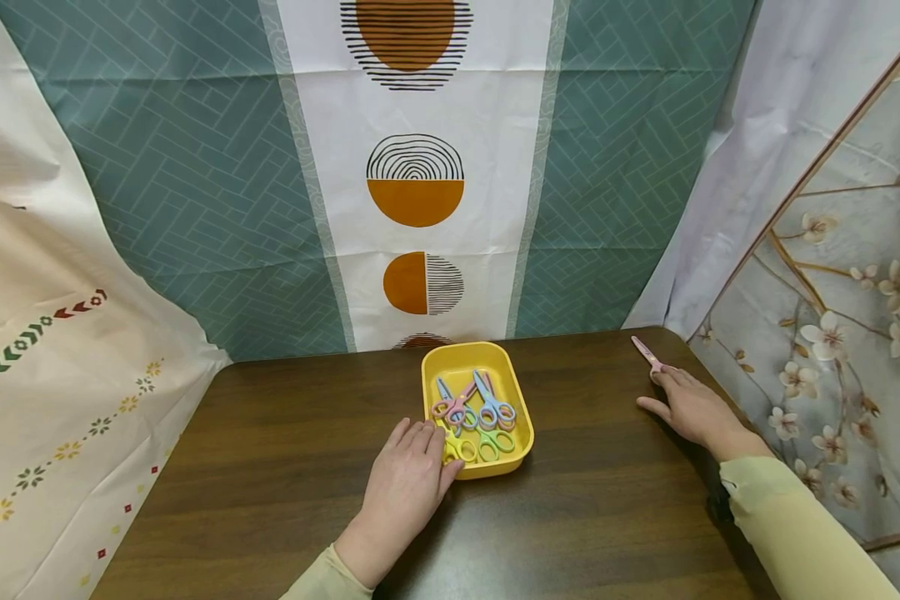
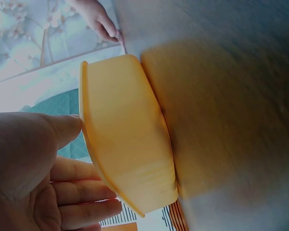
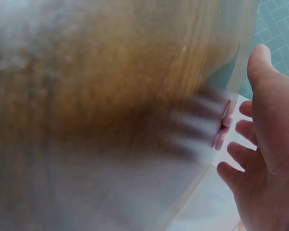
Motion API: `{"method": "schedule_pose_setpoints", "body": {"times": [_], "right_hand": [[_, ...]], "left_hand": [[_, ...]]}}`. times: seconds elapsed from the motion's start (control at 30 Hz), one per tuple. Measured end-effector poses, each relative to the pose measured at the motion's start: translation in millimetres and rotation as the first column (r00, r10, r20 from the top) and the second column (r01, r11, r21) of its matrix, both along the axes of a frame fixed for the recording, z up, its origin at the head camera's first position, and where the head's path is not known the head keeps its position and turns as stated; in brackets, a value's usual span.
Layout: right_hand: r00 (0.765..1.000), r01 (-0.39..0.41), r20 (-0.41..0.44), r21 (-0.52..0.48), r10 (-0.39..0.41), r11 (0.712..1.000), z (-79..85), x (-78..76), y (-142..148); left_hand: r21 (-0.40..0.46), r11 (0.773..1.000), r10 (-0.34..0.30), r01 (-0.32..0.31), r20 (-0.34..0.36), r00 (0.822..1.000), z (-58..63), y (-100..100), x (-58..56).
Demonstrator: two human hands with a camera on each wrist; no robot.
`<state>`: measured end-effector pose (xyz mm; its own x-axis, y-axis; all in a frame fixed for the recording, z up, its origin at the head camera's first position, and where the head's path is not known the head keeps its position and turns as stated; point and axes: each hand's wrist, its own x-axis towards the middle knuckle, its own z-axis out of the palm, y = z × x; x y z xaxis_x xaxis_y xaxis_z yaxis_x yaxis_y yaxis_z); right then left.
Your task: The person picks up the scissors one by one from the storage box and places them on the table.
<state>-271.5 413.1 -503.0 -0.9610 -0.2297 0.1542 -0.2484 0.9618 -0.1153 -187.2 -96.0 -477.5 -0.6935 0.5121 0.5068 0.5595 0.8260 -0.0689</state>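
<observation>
A yellow plastic tray (image 1: 498, 472) stands on the table, holding several small scissors: a pair with yellow handles (image 1: 467, 452), one with green handles (image 1: 497, 444), blue ones (image 1: 495, 410) and pink ones (image 1: 453, 410). At the tray's near left corner rests my left hand (image 1: 403, 483), its thumb at the near rim and its loosely extended fingers along the left side. Far to the right, pink scissors (image 1: 648, 354) lie on the table with blades pointing away. My right hand (image 1: 693, 410) is over their handle end, fingers spread and relaxed, partly covering the handles.
The dark brown wooden table (image 1: 300, 467) has a rounded far right corner. Behind it hangs a green and white patterned cloth (image 1: 195, 208). A cream cloth (image 1: 60, 333) hangs on the left and a flowered cloth (image 1: 817, 375) on the right, near my right arm.
</observation>
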Motion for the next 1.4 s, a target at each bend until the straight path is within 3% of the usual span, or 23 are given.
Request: {"method": "schedule_pose_setpoints", "body": {"times": [0.4,0.6,1.03,1.4], "right_hand": [[0.999,-0.002,-0.036,0.066,0.005,0.998,4.9,8.1,-10],[0.999,0.007,-0.032,0.044,-0.006,0.999,9.3,14.6,-21],[0.984,-0.117,-0.131,0.049,0.123,0.992,27.7,21.9,-74],[0.975,-0.143,-0.166,0.059,0.151,0.988,34.2,33.8,-118]], "left_hand": [[0.004,1.000,-0.007,0.007,-0.031,1.000,-0.4,0,-0.2],[0.003,1.000,-0.012,0.012,-0.019,1.000,-0.8,1,-0.3],[-0.018,1.000,0.007,-0.006,0.032,0.999,0.7,0,-0.1],[-0.012,1.000,0.011,-0.010,0.052,0.999,1.7,0,-0.2]]}}
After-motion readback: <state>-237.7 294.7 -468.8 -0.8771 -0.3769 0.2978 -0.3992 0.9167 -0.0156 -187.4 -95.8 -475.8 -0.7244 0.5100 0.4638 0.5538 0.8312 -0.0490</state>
